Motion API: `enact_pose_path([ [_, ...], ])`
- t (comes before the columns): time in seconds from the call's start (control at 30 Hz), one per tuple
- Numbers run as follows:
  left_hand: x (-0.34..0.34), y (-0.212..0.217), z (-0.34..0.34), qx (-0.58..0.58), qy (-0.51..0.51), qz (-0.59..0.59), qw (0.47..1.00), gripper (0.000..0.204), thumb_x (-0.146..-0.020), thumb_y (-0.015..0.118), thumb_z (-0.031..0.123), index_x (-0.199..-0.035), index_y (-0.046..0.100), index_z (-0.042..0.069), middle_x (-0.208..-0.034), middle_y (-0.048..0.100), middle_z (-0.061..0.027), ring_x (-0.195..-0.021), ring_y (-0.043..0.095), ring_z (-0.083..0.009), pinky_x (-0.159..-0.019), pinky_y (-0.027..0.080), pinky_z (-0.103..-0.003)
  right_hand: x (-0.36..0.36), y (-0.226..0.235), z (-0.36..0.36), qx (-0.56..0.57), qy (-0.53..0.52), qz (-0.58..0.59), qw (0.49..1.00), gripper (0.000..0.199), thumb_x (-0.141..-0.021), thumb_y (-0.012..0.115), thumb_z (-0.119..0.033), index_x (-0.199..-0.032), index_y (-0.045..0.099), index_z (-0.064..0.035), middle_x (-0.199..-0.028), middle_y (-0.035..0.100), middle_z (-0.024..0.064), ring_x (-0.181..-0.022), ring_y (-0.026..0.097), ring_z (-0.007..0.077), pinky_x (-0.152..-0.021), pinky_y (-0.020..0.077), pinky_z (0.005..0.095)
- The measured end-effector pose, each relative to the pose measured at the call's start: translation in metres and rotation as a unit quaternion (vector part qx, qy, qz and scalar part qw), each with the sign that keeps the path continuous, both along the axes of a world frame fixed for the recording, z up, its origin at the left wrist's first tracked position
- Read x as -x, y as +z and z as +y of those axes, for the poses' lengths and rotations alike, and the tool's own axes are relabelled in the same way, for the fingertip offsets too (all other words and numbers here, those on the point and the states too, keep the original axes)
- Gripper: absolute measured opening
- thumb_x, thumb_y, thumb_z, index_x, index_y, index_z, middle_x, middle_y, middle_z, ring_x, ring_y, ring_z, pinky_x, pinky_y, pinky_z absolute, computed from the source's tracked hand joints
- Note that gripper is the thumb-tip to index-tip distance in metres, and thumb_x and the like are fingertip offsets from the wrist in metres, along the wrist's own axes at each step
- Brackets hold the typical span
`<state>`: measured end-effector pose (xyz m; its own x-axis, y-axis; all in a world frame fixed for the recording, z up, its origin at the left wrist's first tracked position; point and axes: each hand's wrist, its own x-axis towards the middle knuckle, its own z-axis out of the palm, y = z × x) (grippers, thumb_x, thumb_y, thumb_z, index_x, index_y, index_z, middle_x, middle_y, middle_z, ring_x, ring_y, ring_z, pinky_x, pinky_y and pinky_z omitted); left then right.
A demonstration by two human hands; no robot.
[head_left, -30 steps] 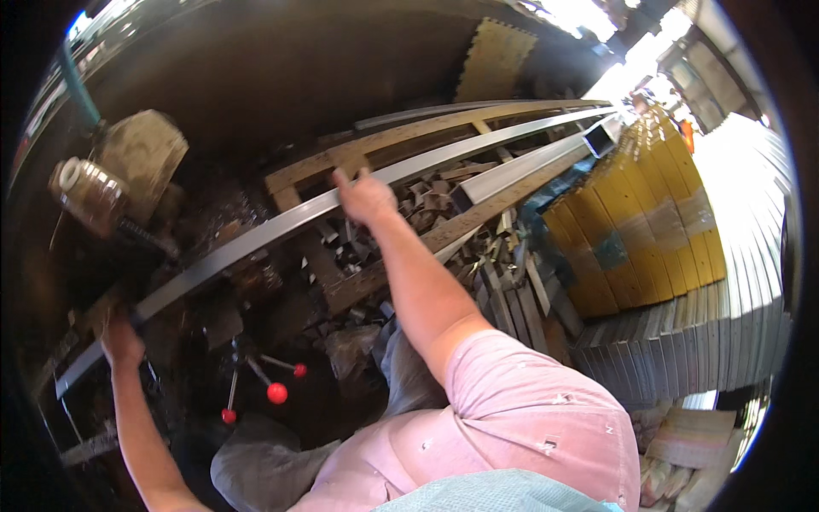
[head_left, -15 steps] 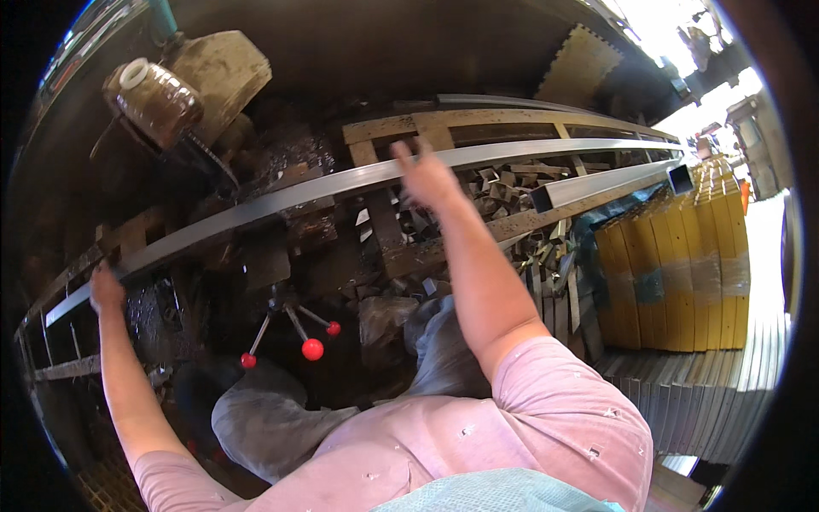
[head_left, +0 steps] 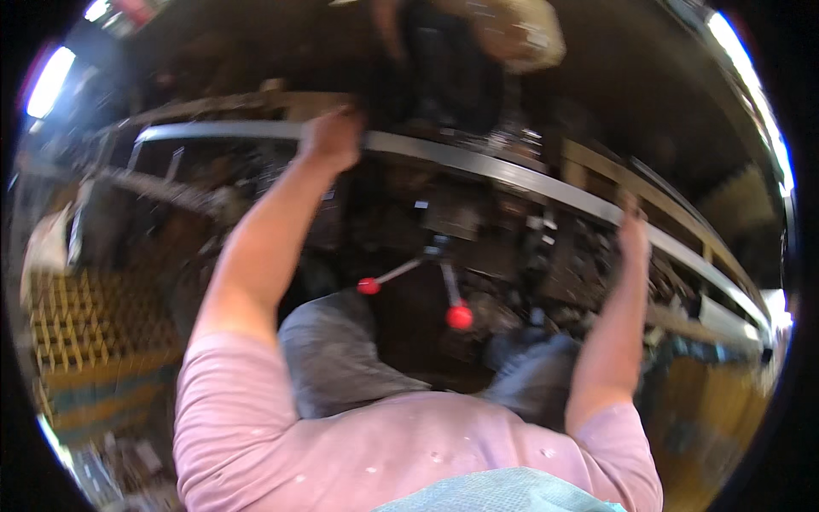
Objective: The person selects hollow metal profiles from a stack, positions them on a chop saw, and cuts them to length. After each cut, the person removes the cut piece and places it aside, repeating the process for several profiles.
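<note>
A long silvery metal bar (head_left: pixel 499 171) runs across the view from upper left to lower right. My left hand (head_left: pixel 334 138) is closed over it, some way in from its left end. Farther right, my right hand (head_left: pixel 633 226) has its fingers together across the same bar; motion blurs them. Below the bar, between my hands, a metal lever handle (head_left: pixel 448 275) points toward me, with red ball knobs (head_left: pixel 459 317) on its spokes. The undersides of both grips are hidden.
A blurred dark machine part with a pale tan piece (head_left: pixel 525 34) hangs at the top. Wooden rails (head_left: pixel 589 162) run behind the bar. Yellow lattice-like stock (head_left: pixel 94 320) stands at left, and wrapped yellow material (head_left: pixel 708 401) at lower right. My knees (head_left: pixel 341 350) are below the lever.
The view has swung to the left. My left hand now sits farther in from the bar's left end, and my hands are closer to each other. Yellow stock at left has come into view.
</note>
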<state>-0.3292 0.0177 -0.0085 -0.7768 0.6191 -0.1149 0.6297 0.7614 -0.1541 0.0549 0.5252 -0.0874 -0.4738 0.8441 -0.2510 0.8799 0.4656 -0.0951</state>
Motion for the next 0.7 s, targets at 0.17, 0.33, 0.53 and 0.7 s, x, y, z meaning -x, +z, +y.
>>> enact_pose_path([
  [0.17,0.039,-0.005,-0.064,0.022,0.06,0.049,0.997,0.037,-0.094,0.068,0.01,-0.131,0.07,0.013,-0.134,0.069,-0.0121,-0.129,0.065,-0.0322,-0.104,0.058,-0.045,0.036,0.014,-0.074,0.132,-0.023,0.198,0.971,0.093,-0.106,0.037,-0.075,-0.167,0.037,-0.0047,-0.162,0.05,0.0264,-0.15,0.048,0.042,-0.12,0.0398,0.0516],
  [0.33,0.08,-0.011,-0.135,-0.021,0.241,0.117,0.963,0.034,-0.096,0.067,0.013,-0.13,0.069,0.013,-0.134,0.068,-0.0126,-0.128,0.065,-0.0333,-0.101,0.059,-0.047,0.023,0.02,-0.06,0.118,0.005,0.247,0.962,0.092,-0.105,0.043,-0.075,-0.165,0.042,-0.005,-0.161,0.053,0.0221,-0.147,0.052,0.0398,-0.119,0.0411,0.05],
  [0.53,0.017,0.011,-0.023,0.04,0.032,0.039,0.998,0.048,-0.093,0.071,0.012,-0.14,0.063,0.011,-0.14,0.063,-0.0129,-0.137,0.059,-0.0322,-0.106,0.058,-0.045,-0.045,-0.051,0.074,-0.121,0.063,0.008,0.991,0.083,-0.108,0.042,-0.069,-0.167,0.039,-0.0112,-0.16,0.05,0.0308,-0.145,0.053,0.0452,-0.114,0.046,0.0556],
  [0.7,-0.021,-0.003,-0.007,0.017,-0.02,0.011,1.0,0.054,-0.089,0.074,0.014,-0.141,0.062,0.011,-0.141,0.062,-0.0111,-0.134,0.059,-0.0323,-0.102,0.058,-0.044,0.034,-0.026,-0.025,0.049,0.006,0.187,0.981,0.089,-0.108,0.04,-0.07,-0.167,0.036,-0.0033,-0.165,0.044,0.03,-0.153,0.043,0.0473,-0.125,0.0325,0.0525],
])
